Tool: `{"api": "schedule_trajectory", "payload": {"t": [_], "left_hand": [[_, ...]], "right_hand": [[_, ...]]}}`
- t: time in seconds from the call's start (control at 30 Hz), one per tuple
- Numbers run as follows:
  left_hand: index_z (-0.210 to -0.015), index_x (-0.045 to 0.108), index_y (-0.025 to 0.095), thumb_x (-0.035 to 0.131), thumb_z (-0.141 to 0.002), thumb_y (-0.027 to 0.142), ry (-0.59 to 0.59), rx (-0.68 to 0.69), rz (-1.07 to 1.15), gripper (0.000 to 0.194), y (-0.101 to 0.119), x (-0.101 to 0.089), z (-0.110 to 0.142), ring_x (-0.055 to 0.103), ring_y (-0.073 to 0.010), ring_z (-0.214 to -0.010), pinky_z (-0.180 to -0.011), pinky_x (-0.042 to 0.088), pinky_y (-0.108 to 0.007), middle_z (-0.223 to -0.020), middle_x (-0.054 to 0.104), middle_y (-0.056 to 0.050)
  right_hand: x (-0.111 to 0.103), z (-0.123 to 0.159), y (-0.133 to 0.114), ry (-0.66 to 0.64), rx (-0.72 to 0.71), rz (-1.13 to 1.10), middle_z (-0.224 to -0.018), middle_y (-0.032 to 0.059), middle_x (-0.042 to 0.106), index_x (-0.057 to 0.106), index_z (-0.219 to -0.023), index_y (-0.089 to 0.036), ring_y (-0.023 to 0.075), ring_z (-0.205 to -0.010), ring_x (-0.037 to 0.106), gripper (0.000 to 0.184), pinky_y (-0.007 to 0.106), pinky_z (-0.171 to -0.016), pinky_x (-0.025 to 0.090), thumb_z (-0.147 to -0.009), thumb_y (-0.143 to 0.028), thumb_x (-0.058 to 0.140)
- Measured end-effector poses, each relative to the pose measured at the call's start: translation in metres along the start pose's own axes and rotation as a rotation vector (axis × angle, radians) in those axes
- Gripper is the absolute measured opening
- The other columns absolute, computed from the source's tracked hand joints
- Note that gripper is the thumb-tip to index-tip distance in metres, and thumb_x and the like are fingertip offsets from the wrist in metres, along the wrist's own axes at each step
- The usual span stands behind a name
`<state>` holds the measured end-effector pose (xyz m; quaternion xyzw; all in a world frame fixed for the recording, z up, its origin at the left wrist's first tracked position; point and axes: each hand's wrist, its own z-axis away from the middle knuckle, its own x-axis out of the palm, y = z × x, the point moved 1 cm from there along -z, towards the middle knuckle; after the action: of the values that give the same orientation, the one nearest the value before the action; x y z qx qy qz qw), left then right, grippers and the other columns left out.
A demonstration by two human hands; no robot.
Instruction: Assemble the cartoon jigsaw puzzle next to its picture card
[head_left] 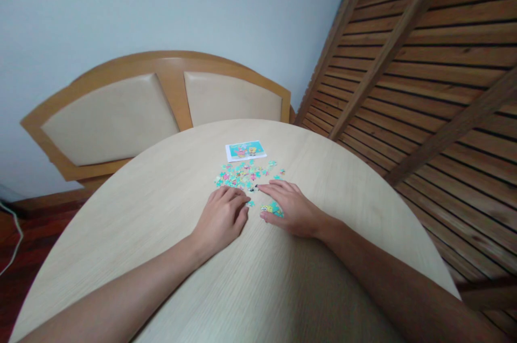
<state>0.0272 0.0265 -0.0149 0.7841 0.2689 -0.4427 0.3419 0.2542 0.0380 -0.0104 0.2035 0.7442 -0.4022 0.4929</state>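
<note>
Many small jigsaw pieces (238, 173) in turquoise, pink and yellow lie in a loose pile on the table. My left hand (224, 216) rests palm down at the pile's near edge, fingers bent and thumb a little apart; no piece shows in it. A single turquoise piece (251, 203) lies just right of its fingers. Over on the right, my right hand (297, 208) is spread, its fingertips beside a dark piece (252, 189). Between its thumb and fingers lies a small yellow and turquoise cluster of pieces (267, 208), partly hidden by the hand.
A picture card (245, 151) with two cartoon figures lies behind the pile. All this is on a round pale wooden table (177, 181). Beyond its far edge stands a cushioned bench back (117, 117) against the wall. A slatted wooden screen (404, 90) leans at the right.
</note>
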Motion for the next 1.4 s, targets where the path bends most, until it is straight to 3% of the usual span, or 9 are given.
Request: {"api": "schedule_trajectory", "payload": {"t": [0.17,0.4,0.53,0.67,0.9,1.03,1.17,1.3,1.4], "left_hand": [[-0.123,0.068,0.018,0.052,-0.098,0.022,-0.023,0.031,0.007,0.03,0.003,-0.005,-0.001,0.058,-0.0291,-0.114,-0.101,0.047,-0.049,-0.122,0.068,-0.011],[-0.14,0.058,0.028,0.054,-0.099,0.027,-0.235,0.4,0.162,0.042,0.014,-0.015,0.001,0.055,-0.0277,-0.122,-0.109,0.04,-0.048,-0.135,0.063,-0.008],[-0.139,0.06,0.026,0.05,-0.101,0.028,-0.211,0.342,0.131,0.038,0.011,-0.014,0.0,0.056,-0.0289,-0.124,-0.109,0.04,-0.051,-0.138,0.063,-0.009],[-0.142,0.056,0.025,0.052,-0.101,0.03,-0.165,0.282,0.121,0.042,0.006,-0.009,0.002,0.048,-0.0321,-0.136,-0.115,0.037,-0.056,-0.144,0.06,-0.009],[-0.146,0.051,0.024,0.051,-0.102,0.028,-0.222,0.268,0.118,0.044,0.003,-0.005,0.004,0.036,-0.0321,-0.148,-0.121,0.034,-0.056,-0.152,0.053,-0.006],[-0.146,0.05,0.025,0.051,-0.1,0.024,-0.218,0.283,0.147,0.046,0.004,-0.007,0.003,0.035,-0.031,-0.149,-0.121,0.034,-0.055,-0.152,0.053,-0.007],[-0.145,0.051,0.025,0.051,-0.1,0.024,-0.212,0.307,0.147,0.046,0.007,-0.011,0.002,0.045,-0.0299,-0.14,-0.118,0.037,-0.054,-0.149,0.055,-0.008],[-0.143,0.053,0.025,0.05,-0.1,0.025,-0.23,0.328,0.147,0.043,0.009,-0.013,0.0,0.049,-0.0294,-0.134,-0.115,0.04,-0.052,-0.143,0.059,-0.009],[-0.144,0.053,0.024,0.049,-0.1,0.024,-0.247,0.329,0.123,0.044,0.009,-0.013,0.0,0.048,-0.0299,-0.134,-0.116,0.038,-0.052,-0.147,0.056,-0.008]], "right_hand": [[-0.006,0.0,0.005,0.114,0.006,0.013,-0.13,0.0125,0.069,0.063,-0.133,-0.017,0.0291,-0.128,0.054,0.042,0.048,-0.108,0.039,-0.097,-0.039,0.059],[-0.014,0.0,0.023,0.174,0.036,0.029,-0.104,0.0071,0.077,0.074,-0.105,-0.023,0.0275,-0.113,0.062,0.016,0.047,-0.098,0.045,-0.091,-0.026,0.068],[-0.025,0.004,0.034,0.158,0.047,-0.024,-0.099,0.0069,0.078,0.075,-0.102,-0.023,0.0263,-0.105,0.066,0.016,0.044,-0.095,0.048,-0.09,-0.024,0.066],[-0.039,0.013,0.038,0.026,0.054,-0.198,-0.101,0.0066,0.079,0.077,-0.103,-0.023,0.0226,-0.094,0.072,0.019,0.037,-0.088,0.053,-0.088,-0.024,0.064],[-0.034,0.019,0.006,-0.235,-0.031,-0.464,-0.098,0.0038,0.079,0.075,-0.109,-0.022,0.0177,-0.087,0.073,0.028,0.03,-0.081,0.056,-0.085,-0.017,0.062],[-0.033,0.018,-0.006,-0.21,-0.107,-0.366,-0.096,0.0029,0.077,0.077,-0.103,-0.023,0.0166,-0.084,0.069,0.028,0.028,-0.079,0.052,-0.083,-0.012,0.06],[-0.04,0.019,-0.002,-0.166,0.024,-0.258,-0.075,0.0011,0.069,0.075,-0.087,-0.021,0.0157,-0.068,0.06,0.011,0.026,-0.062,0.046,-0.083,-0.031,0.07],[-0.039,0.02,-0.002,-0.188,0.115,-0.147,-0.075,-0.0005,0.066,0.072,-0.082,-0.022,0.0159,-0.066,0.058,0.028,0.027,-0.059,0.04,-0.073,-0.046,0.083],[-0.034,0.02,-0.007,-0.197,0.093,-0.091,-0.081,-0.0002,0.066,0.07,-0.087,-0.023,0.0174,-0.072,0.059,0.03,0.029,-0.065,0.04,-0.072,-0.045,0.085]]}}
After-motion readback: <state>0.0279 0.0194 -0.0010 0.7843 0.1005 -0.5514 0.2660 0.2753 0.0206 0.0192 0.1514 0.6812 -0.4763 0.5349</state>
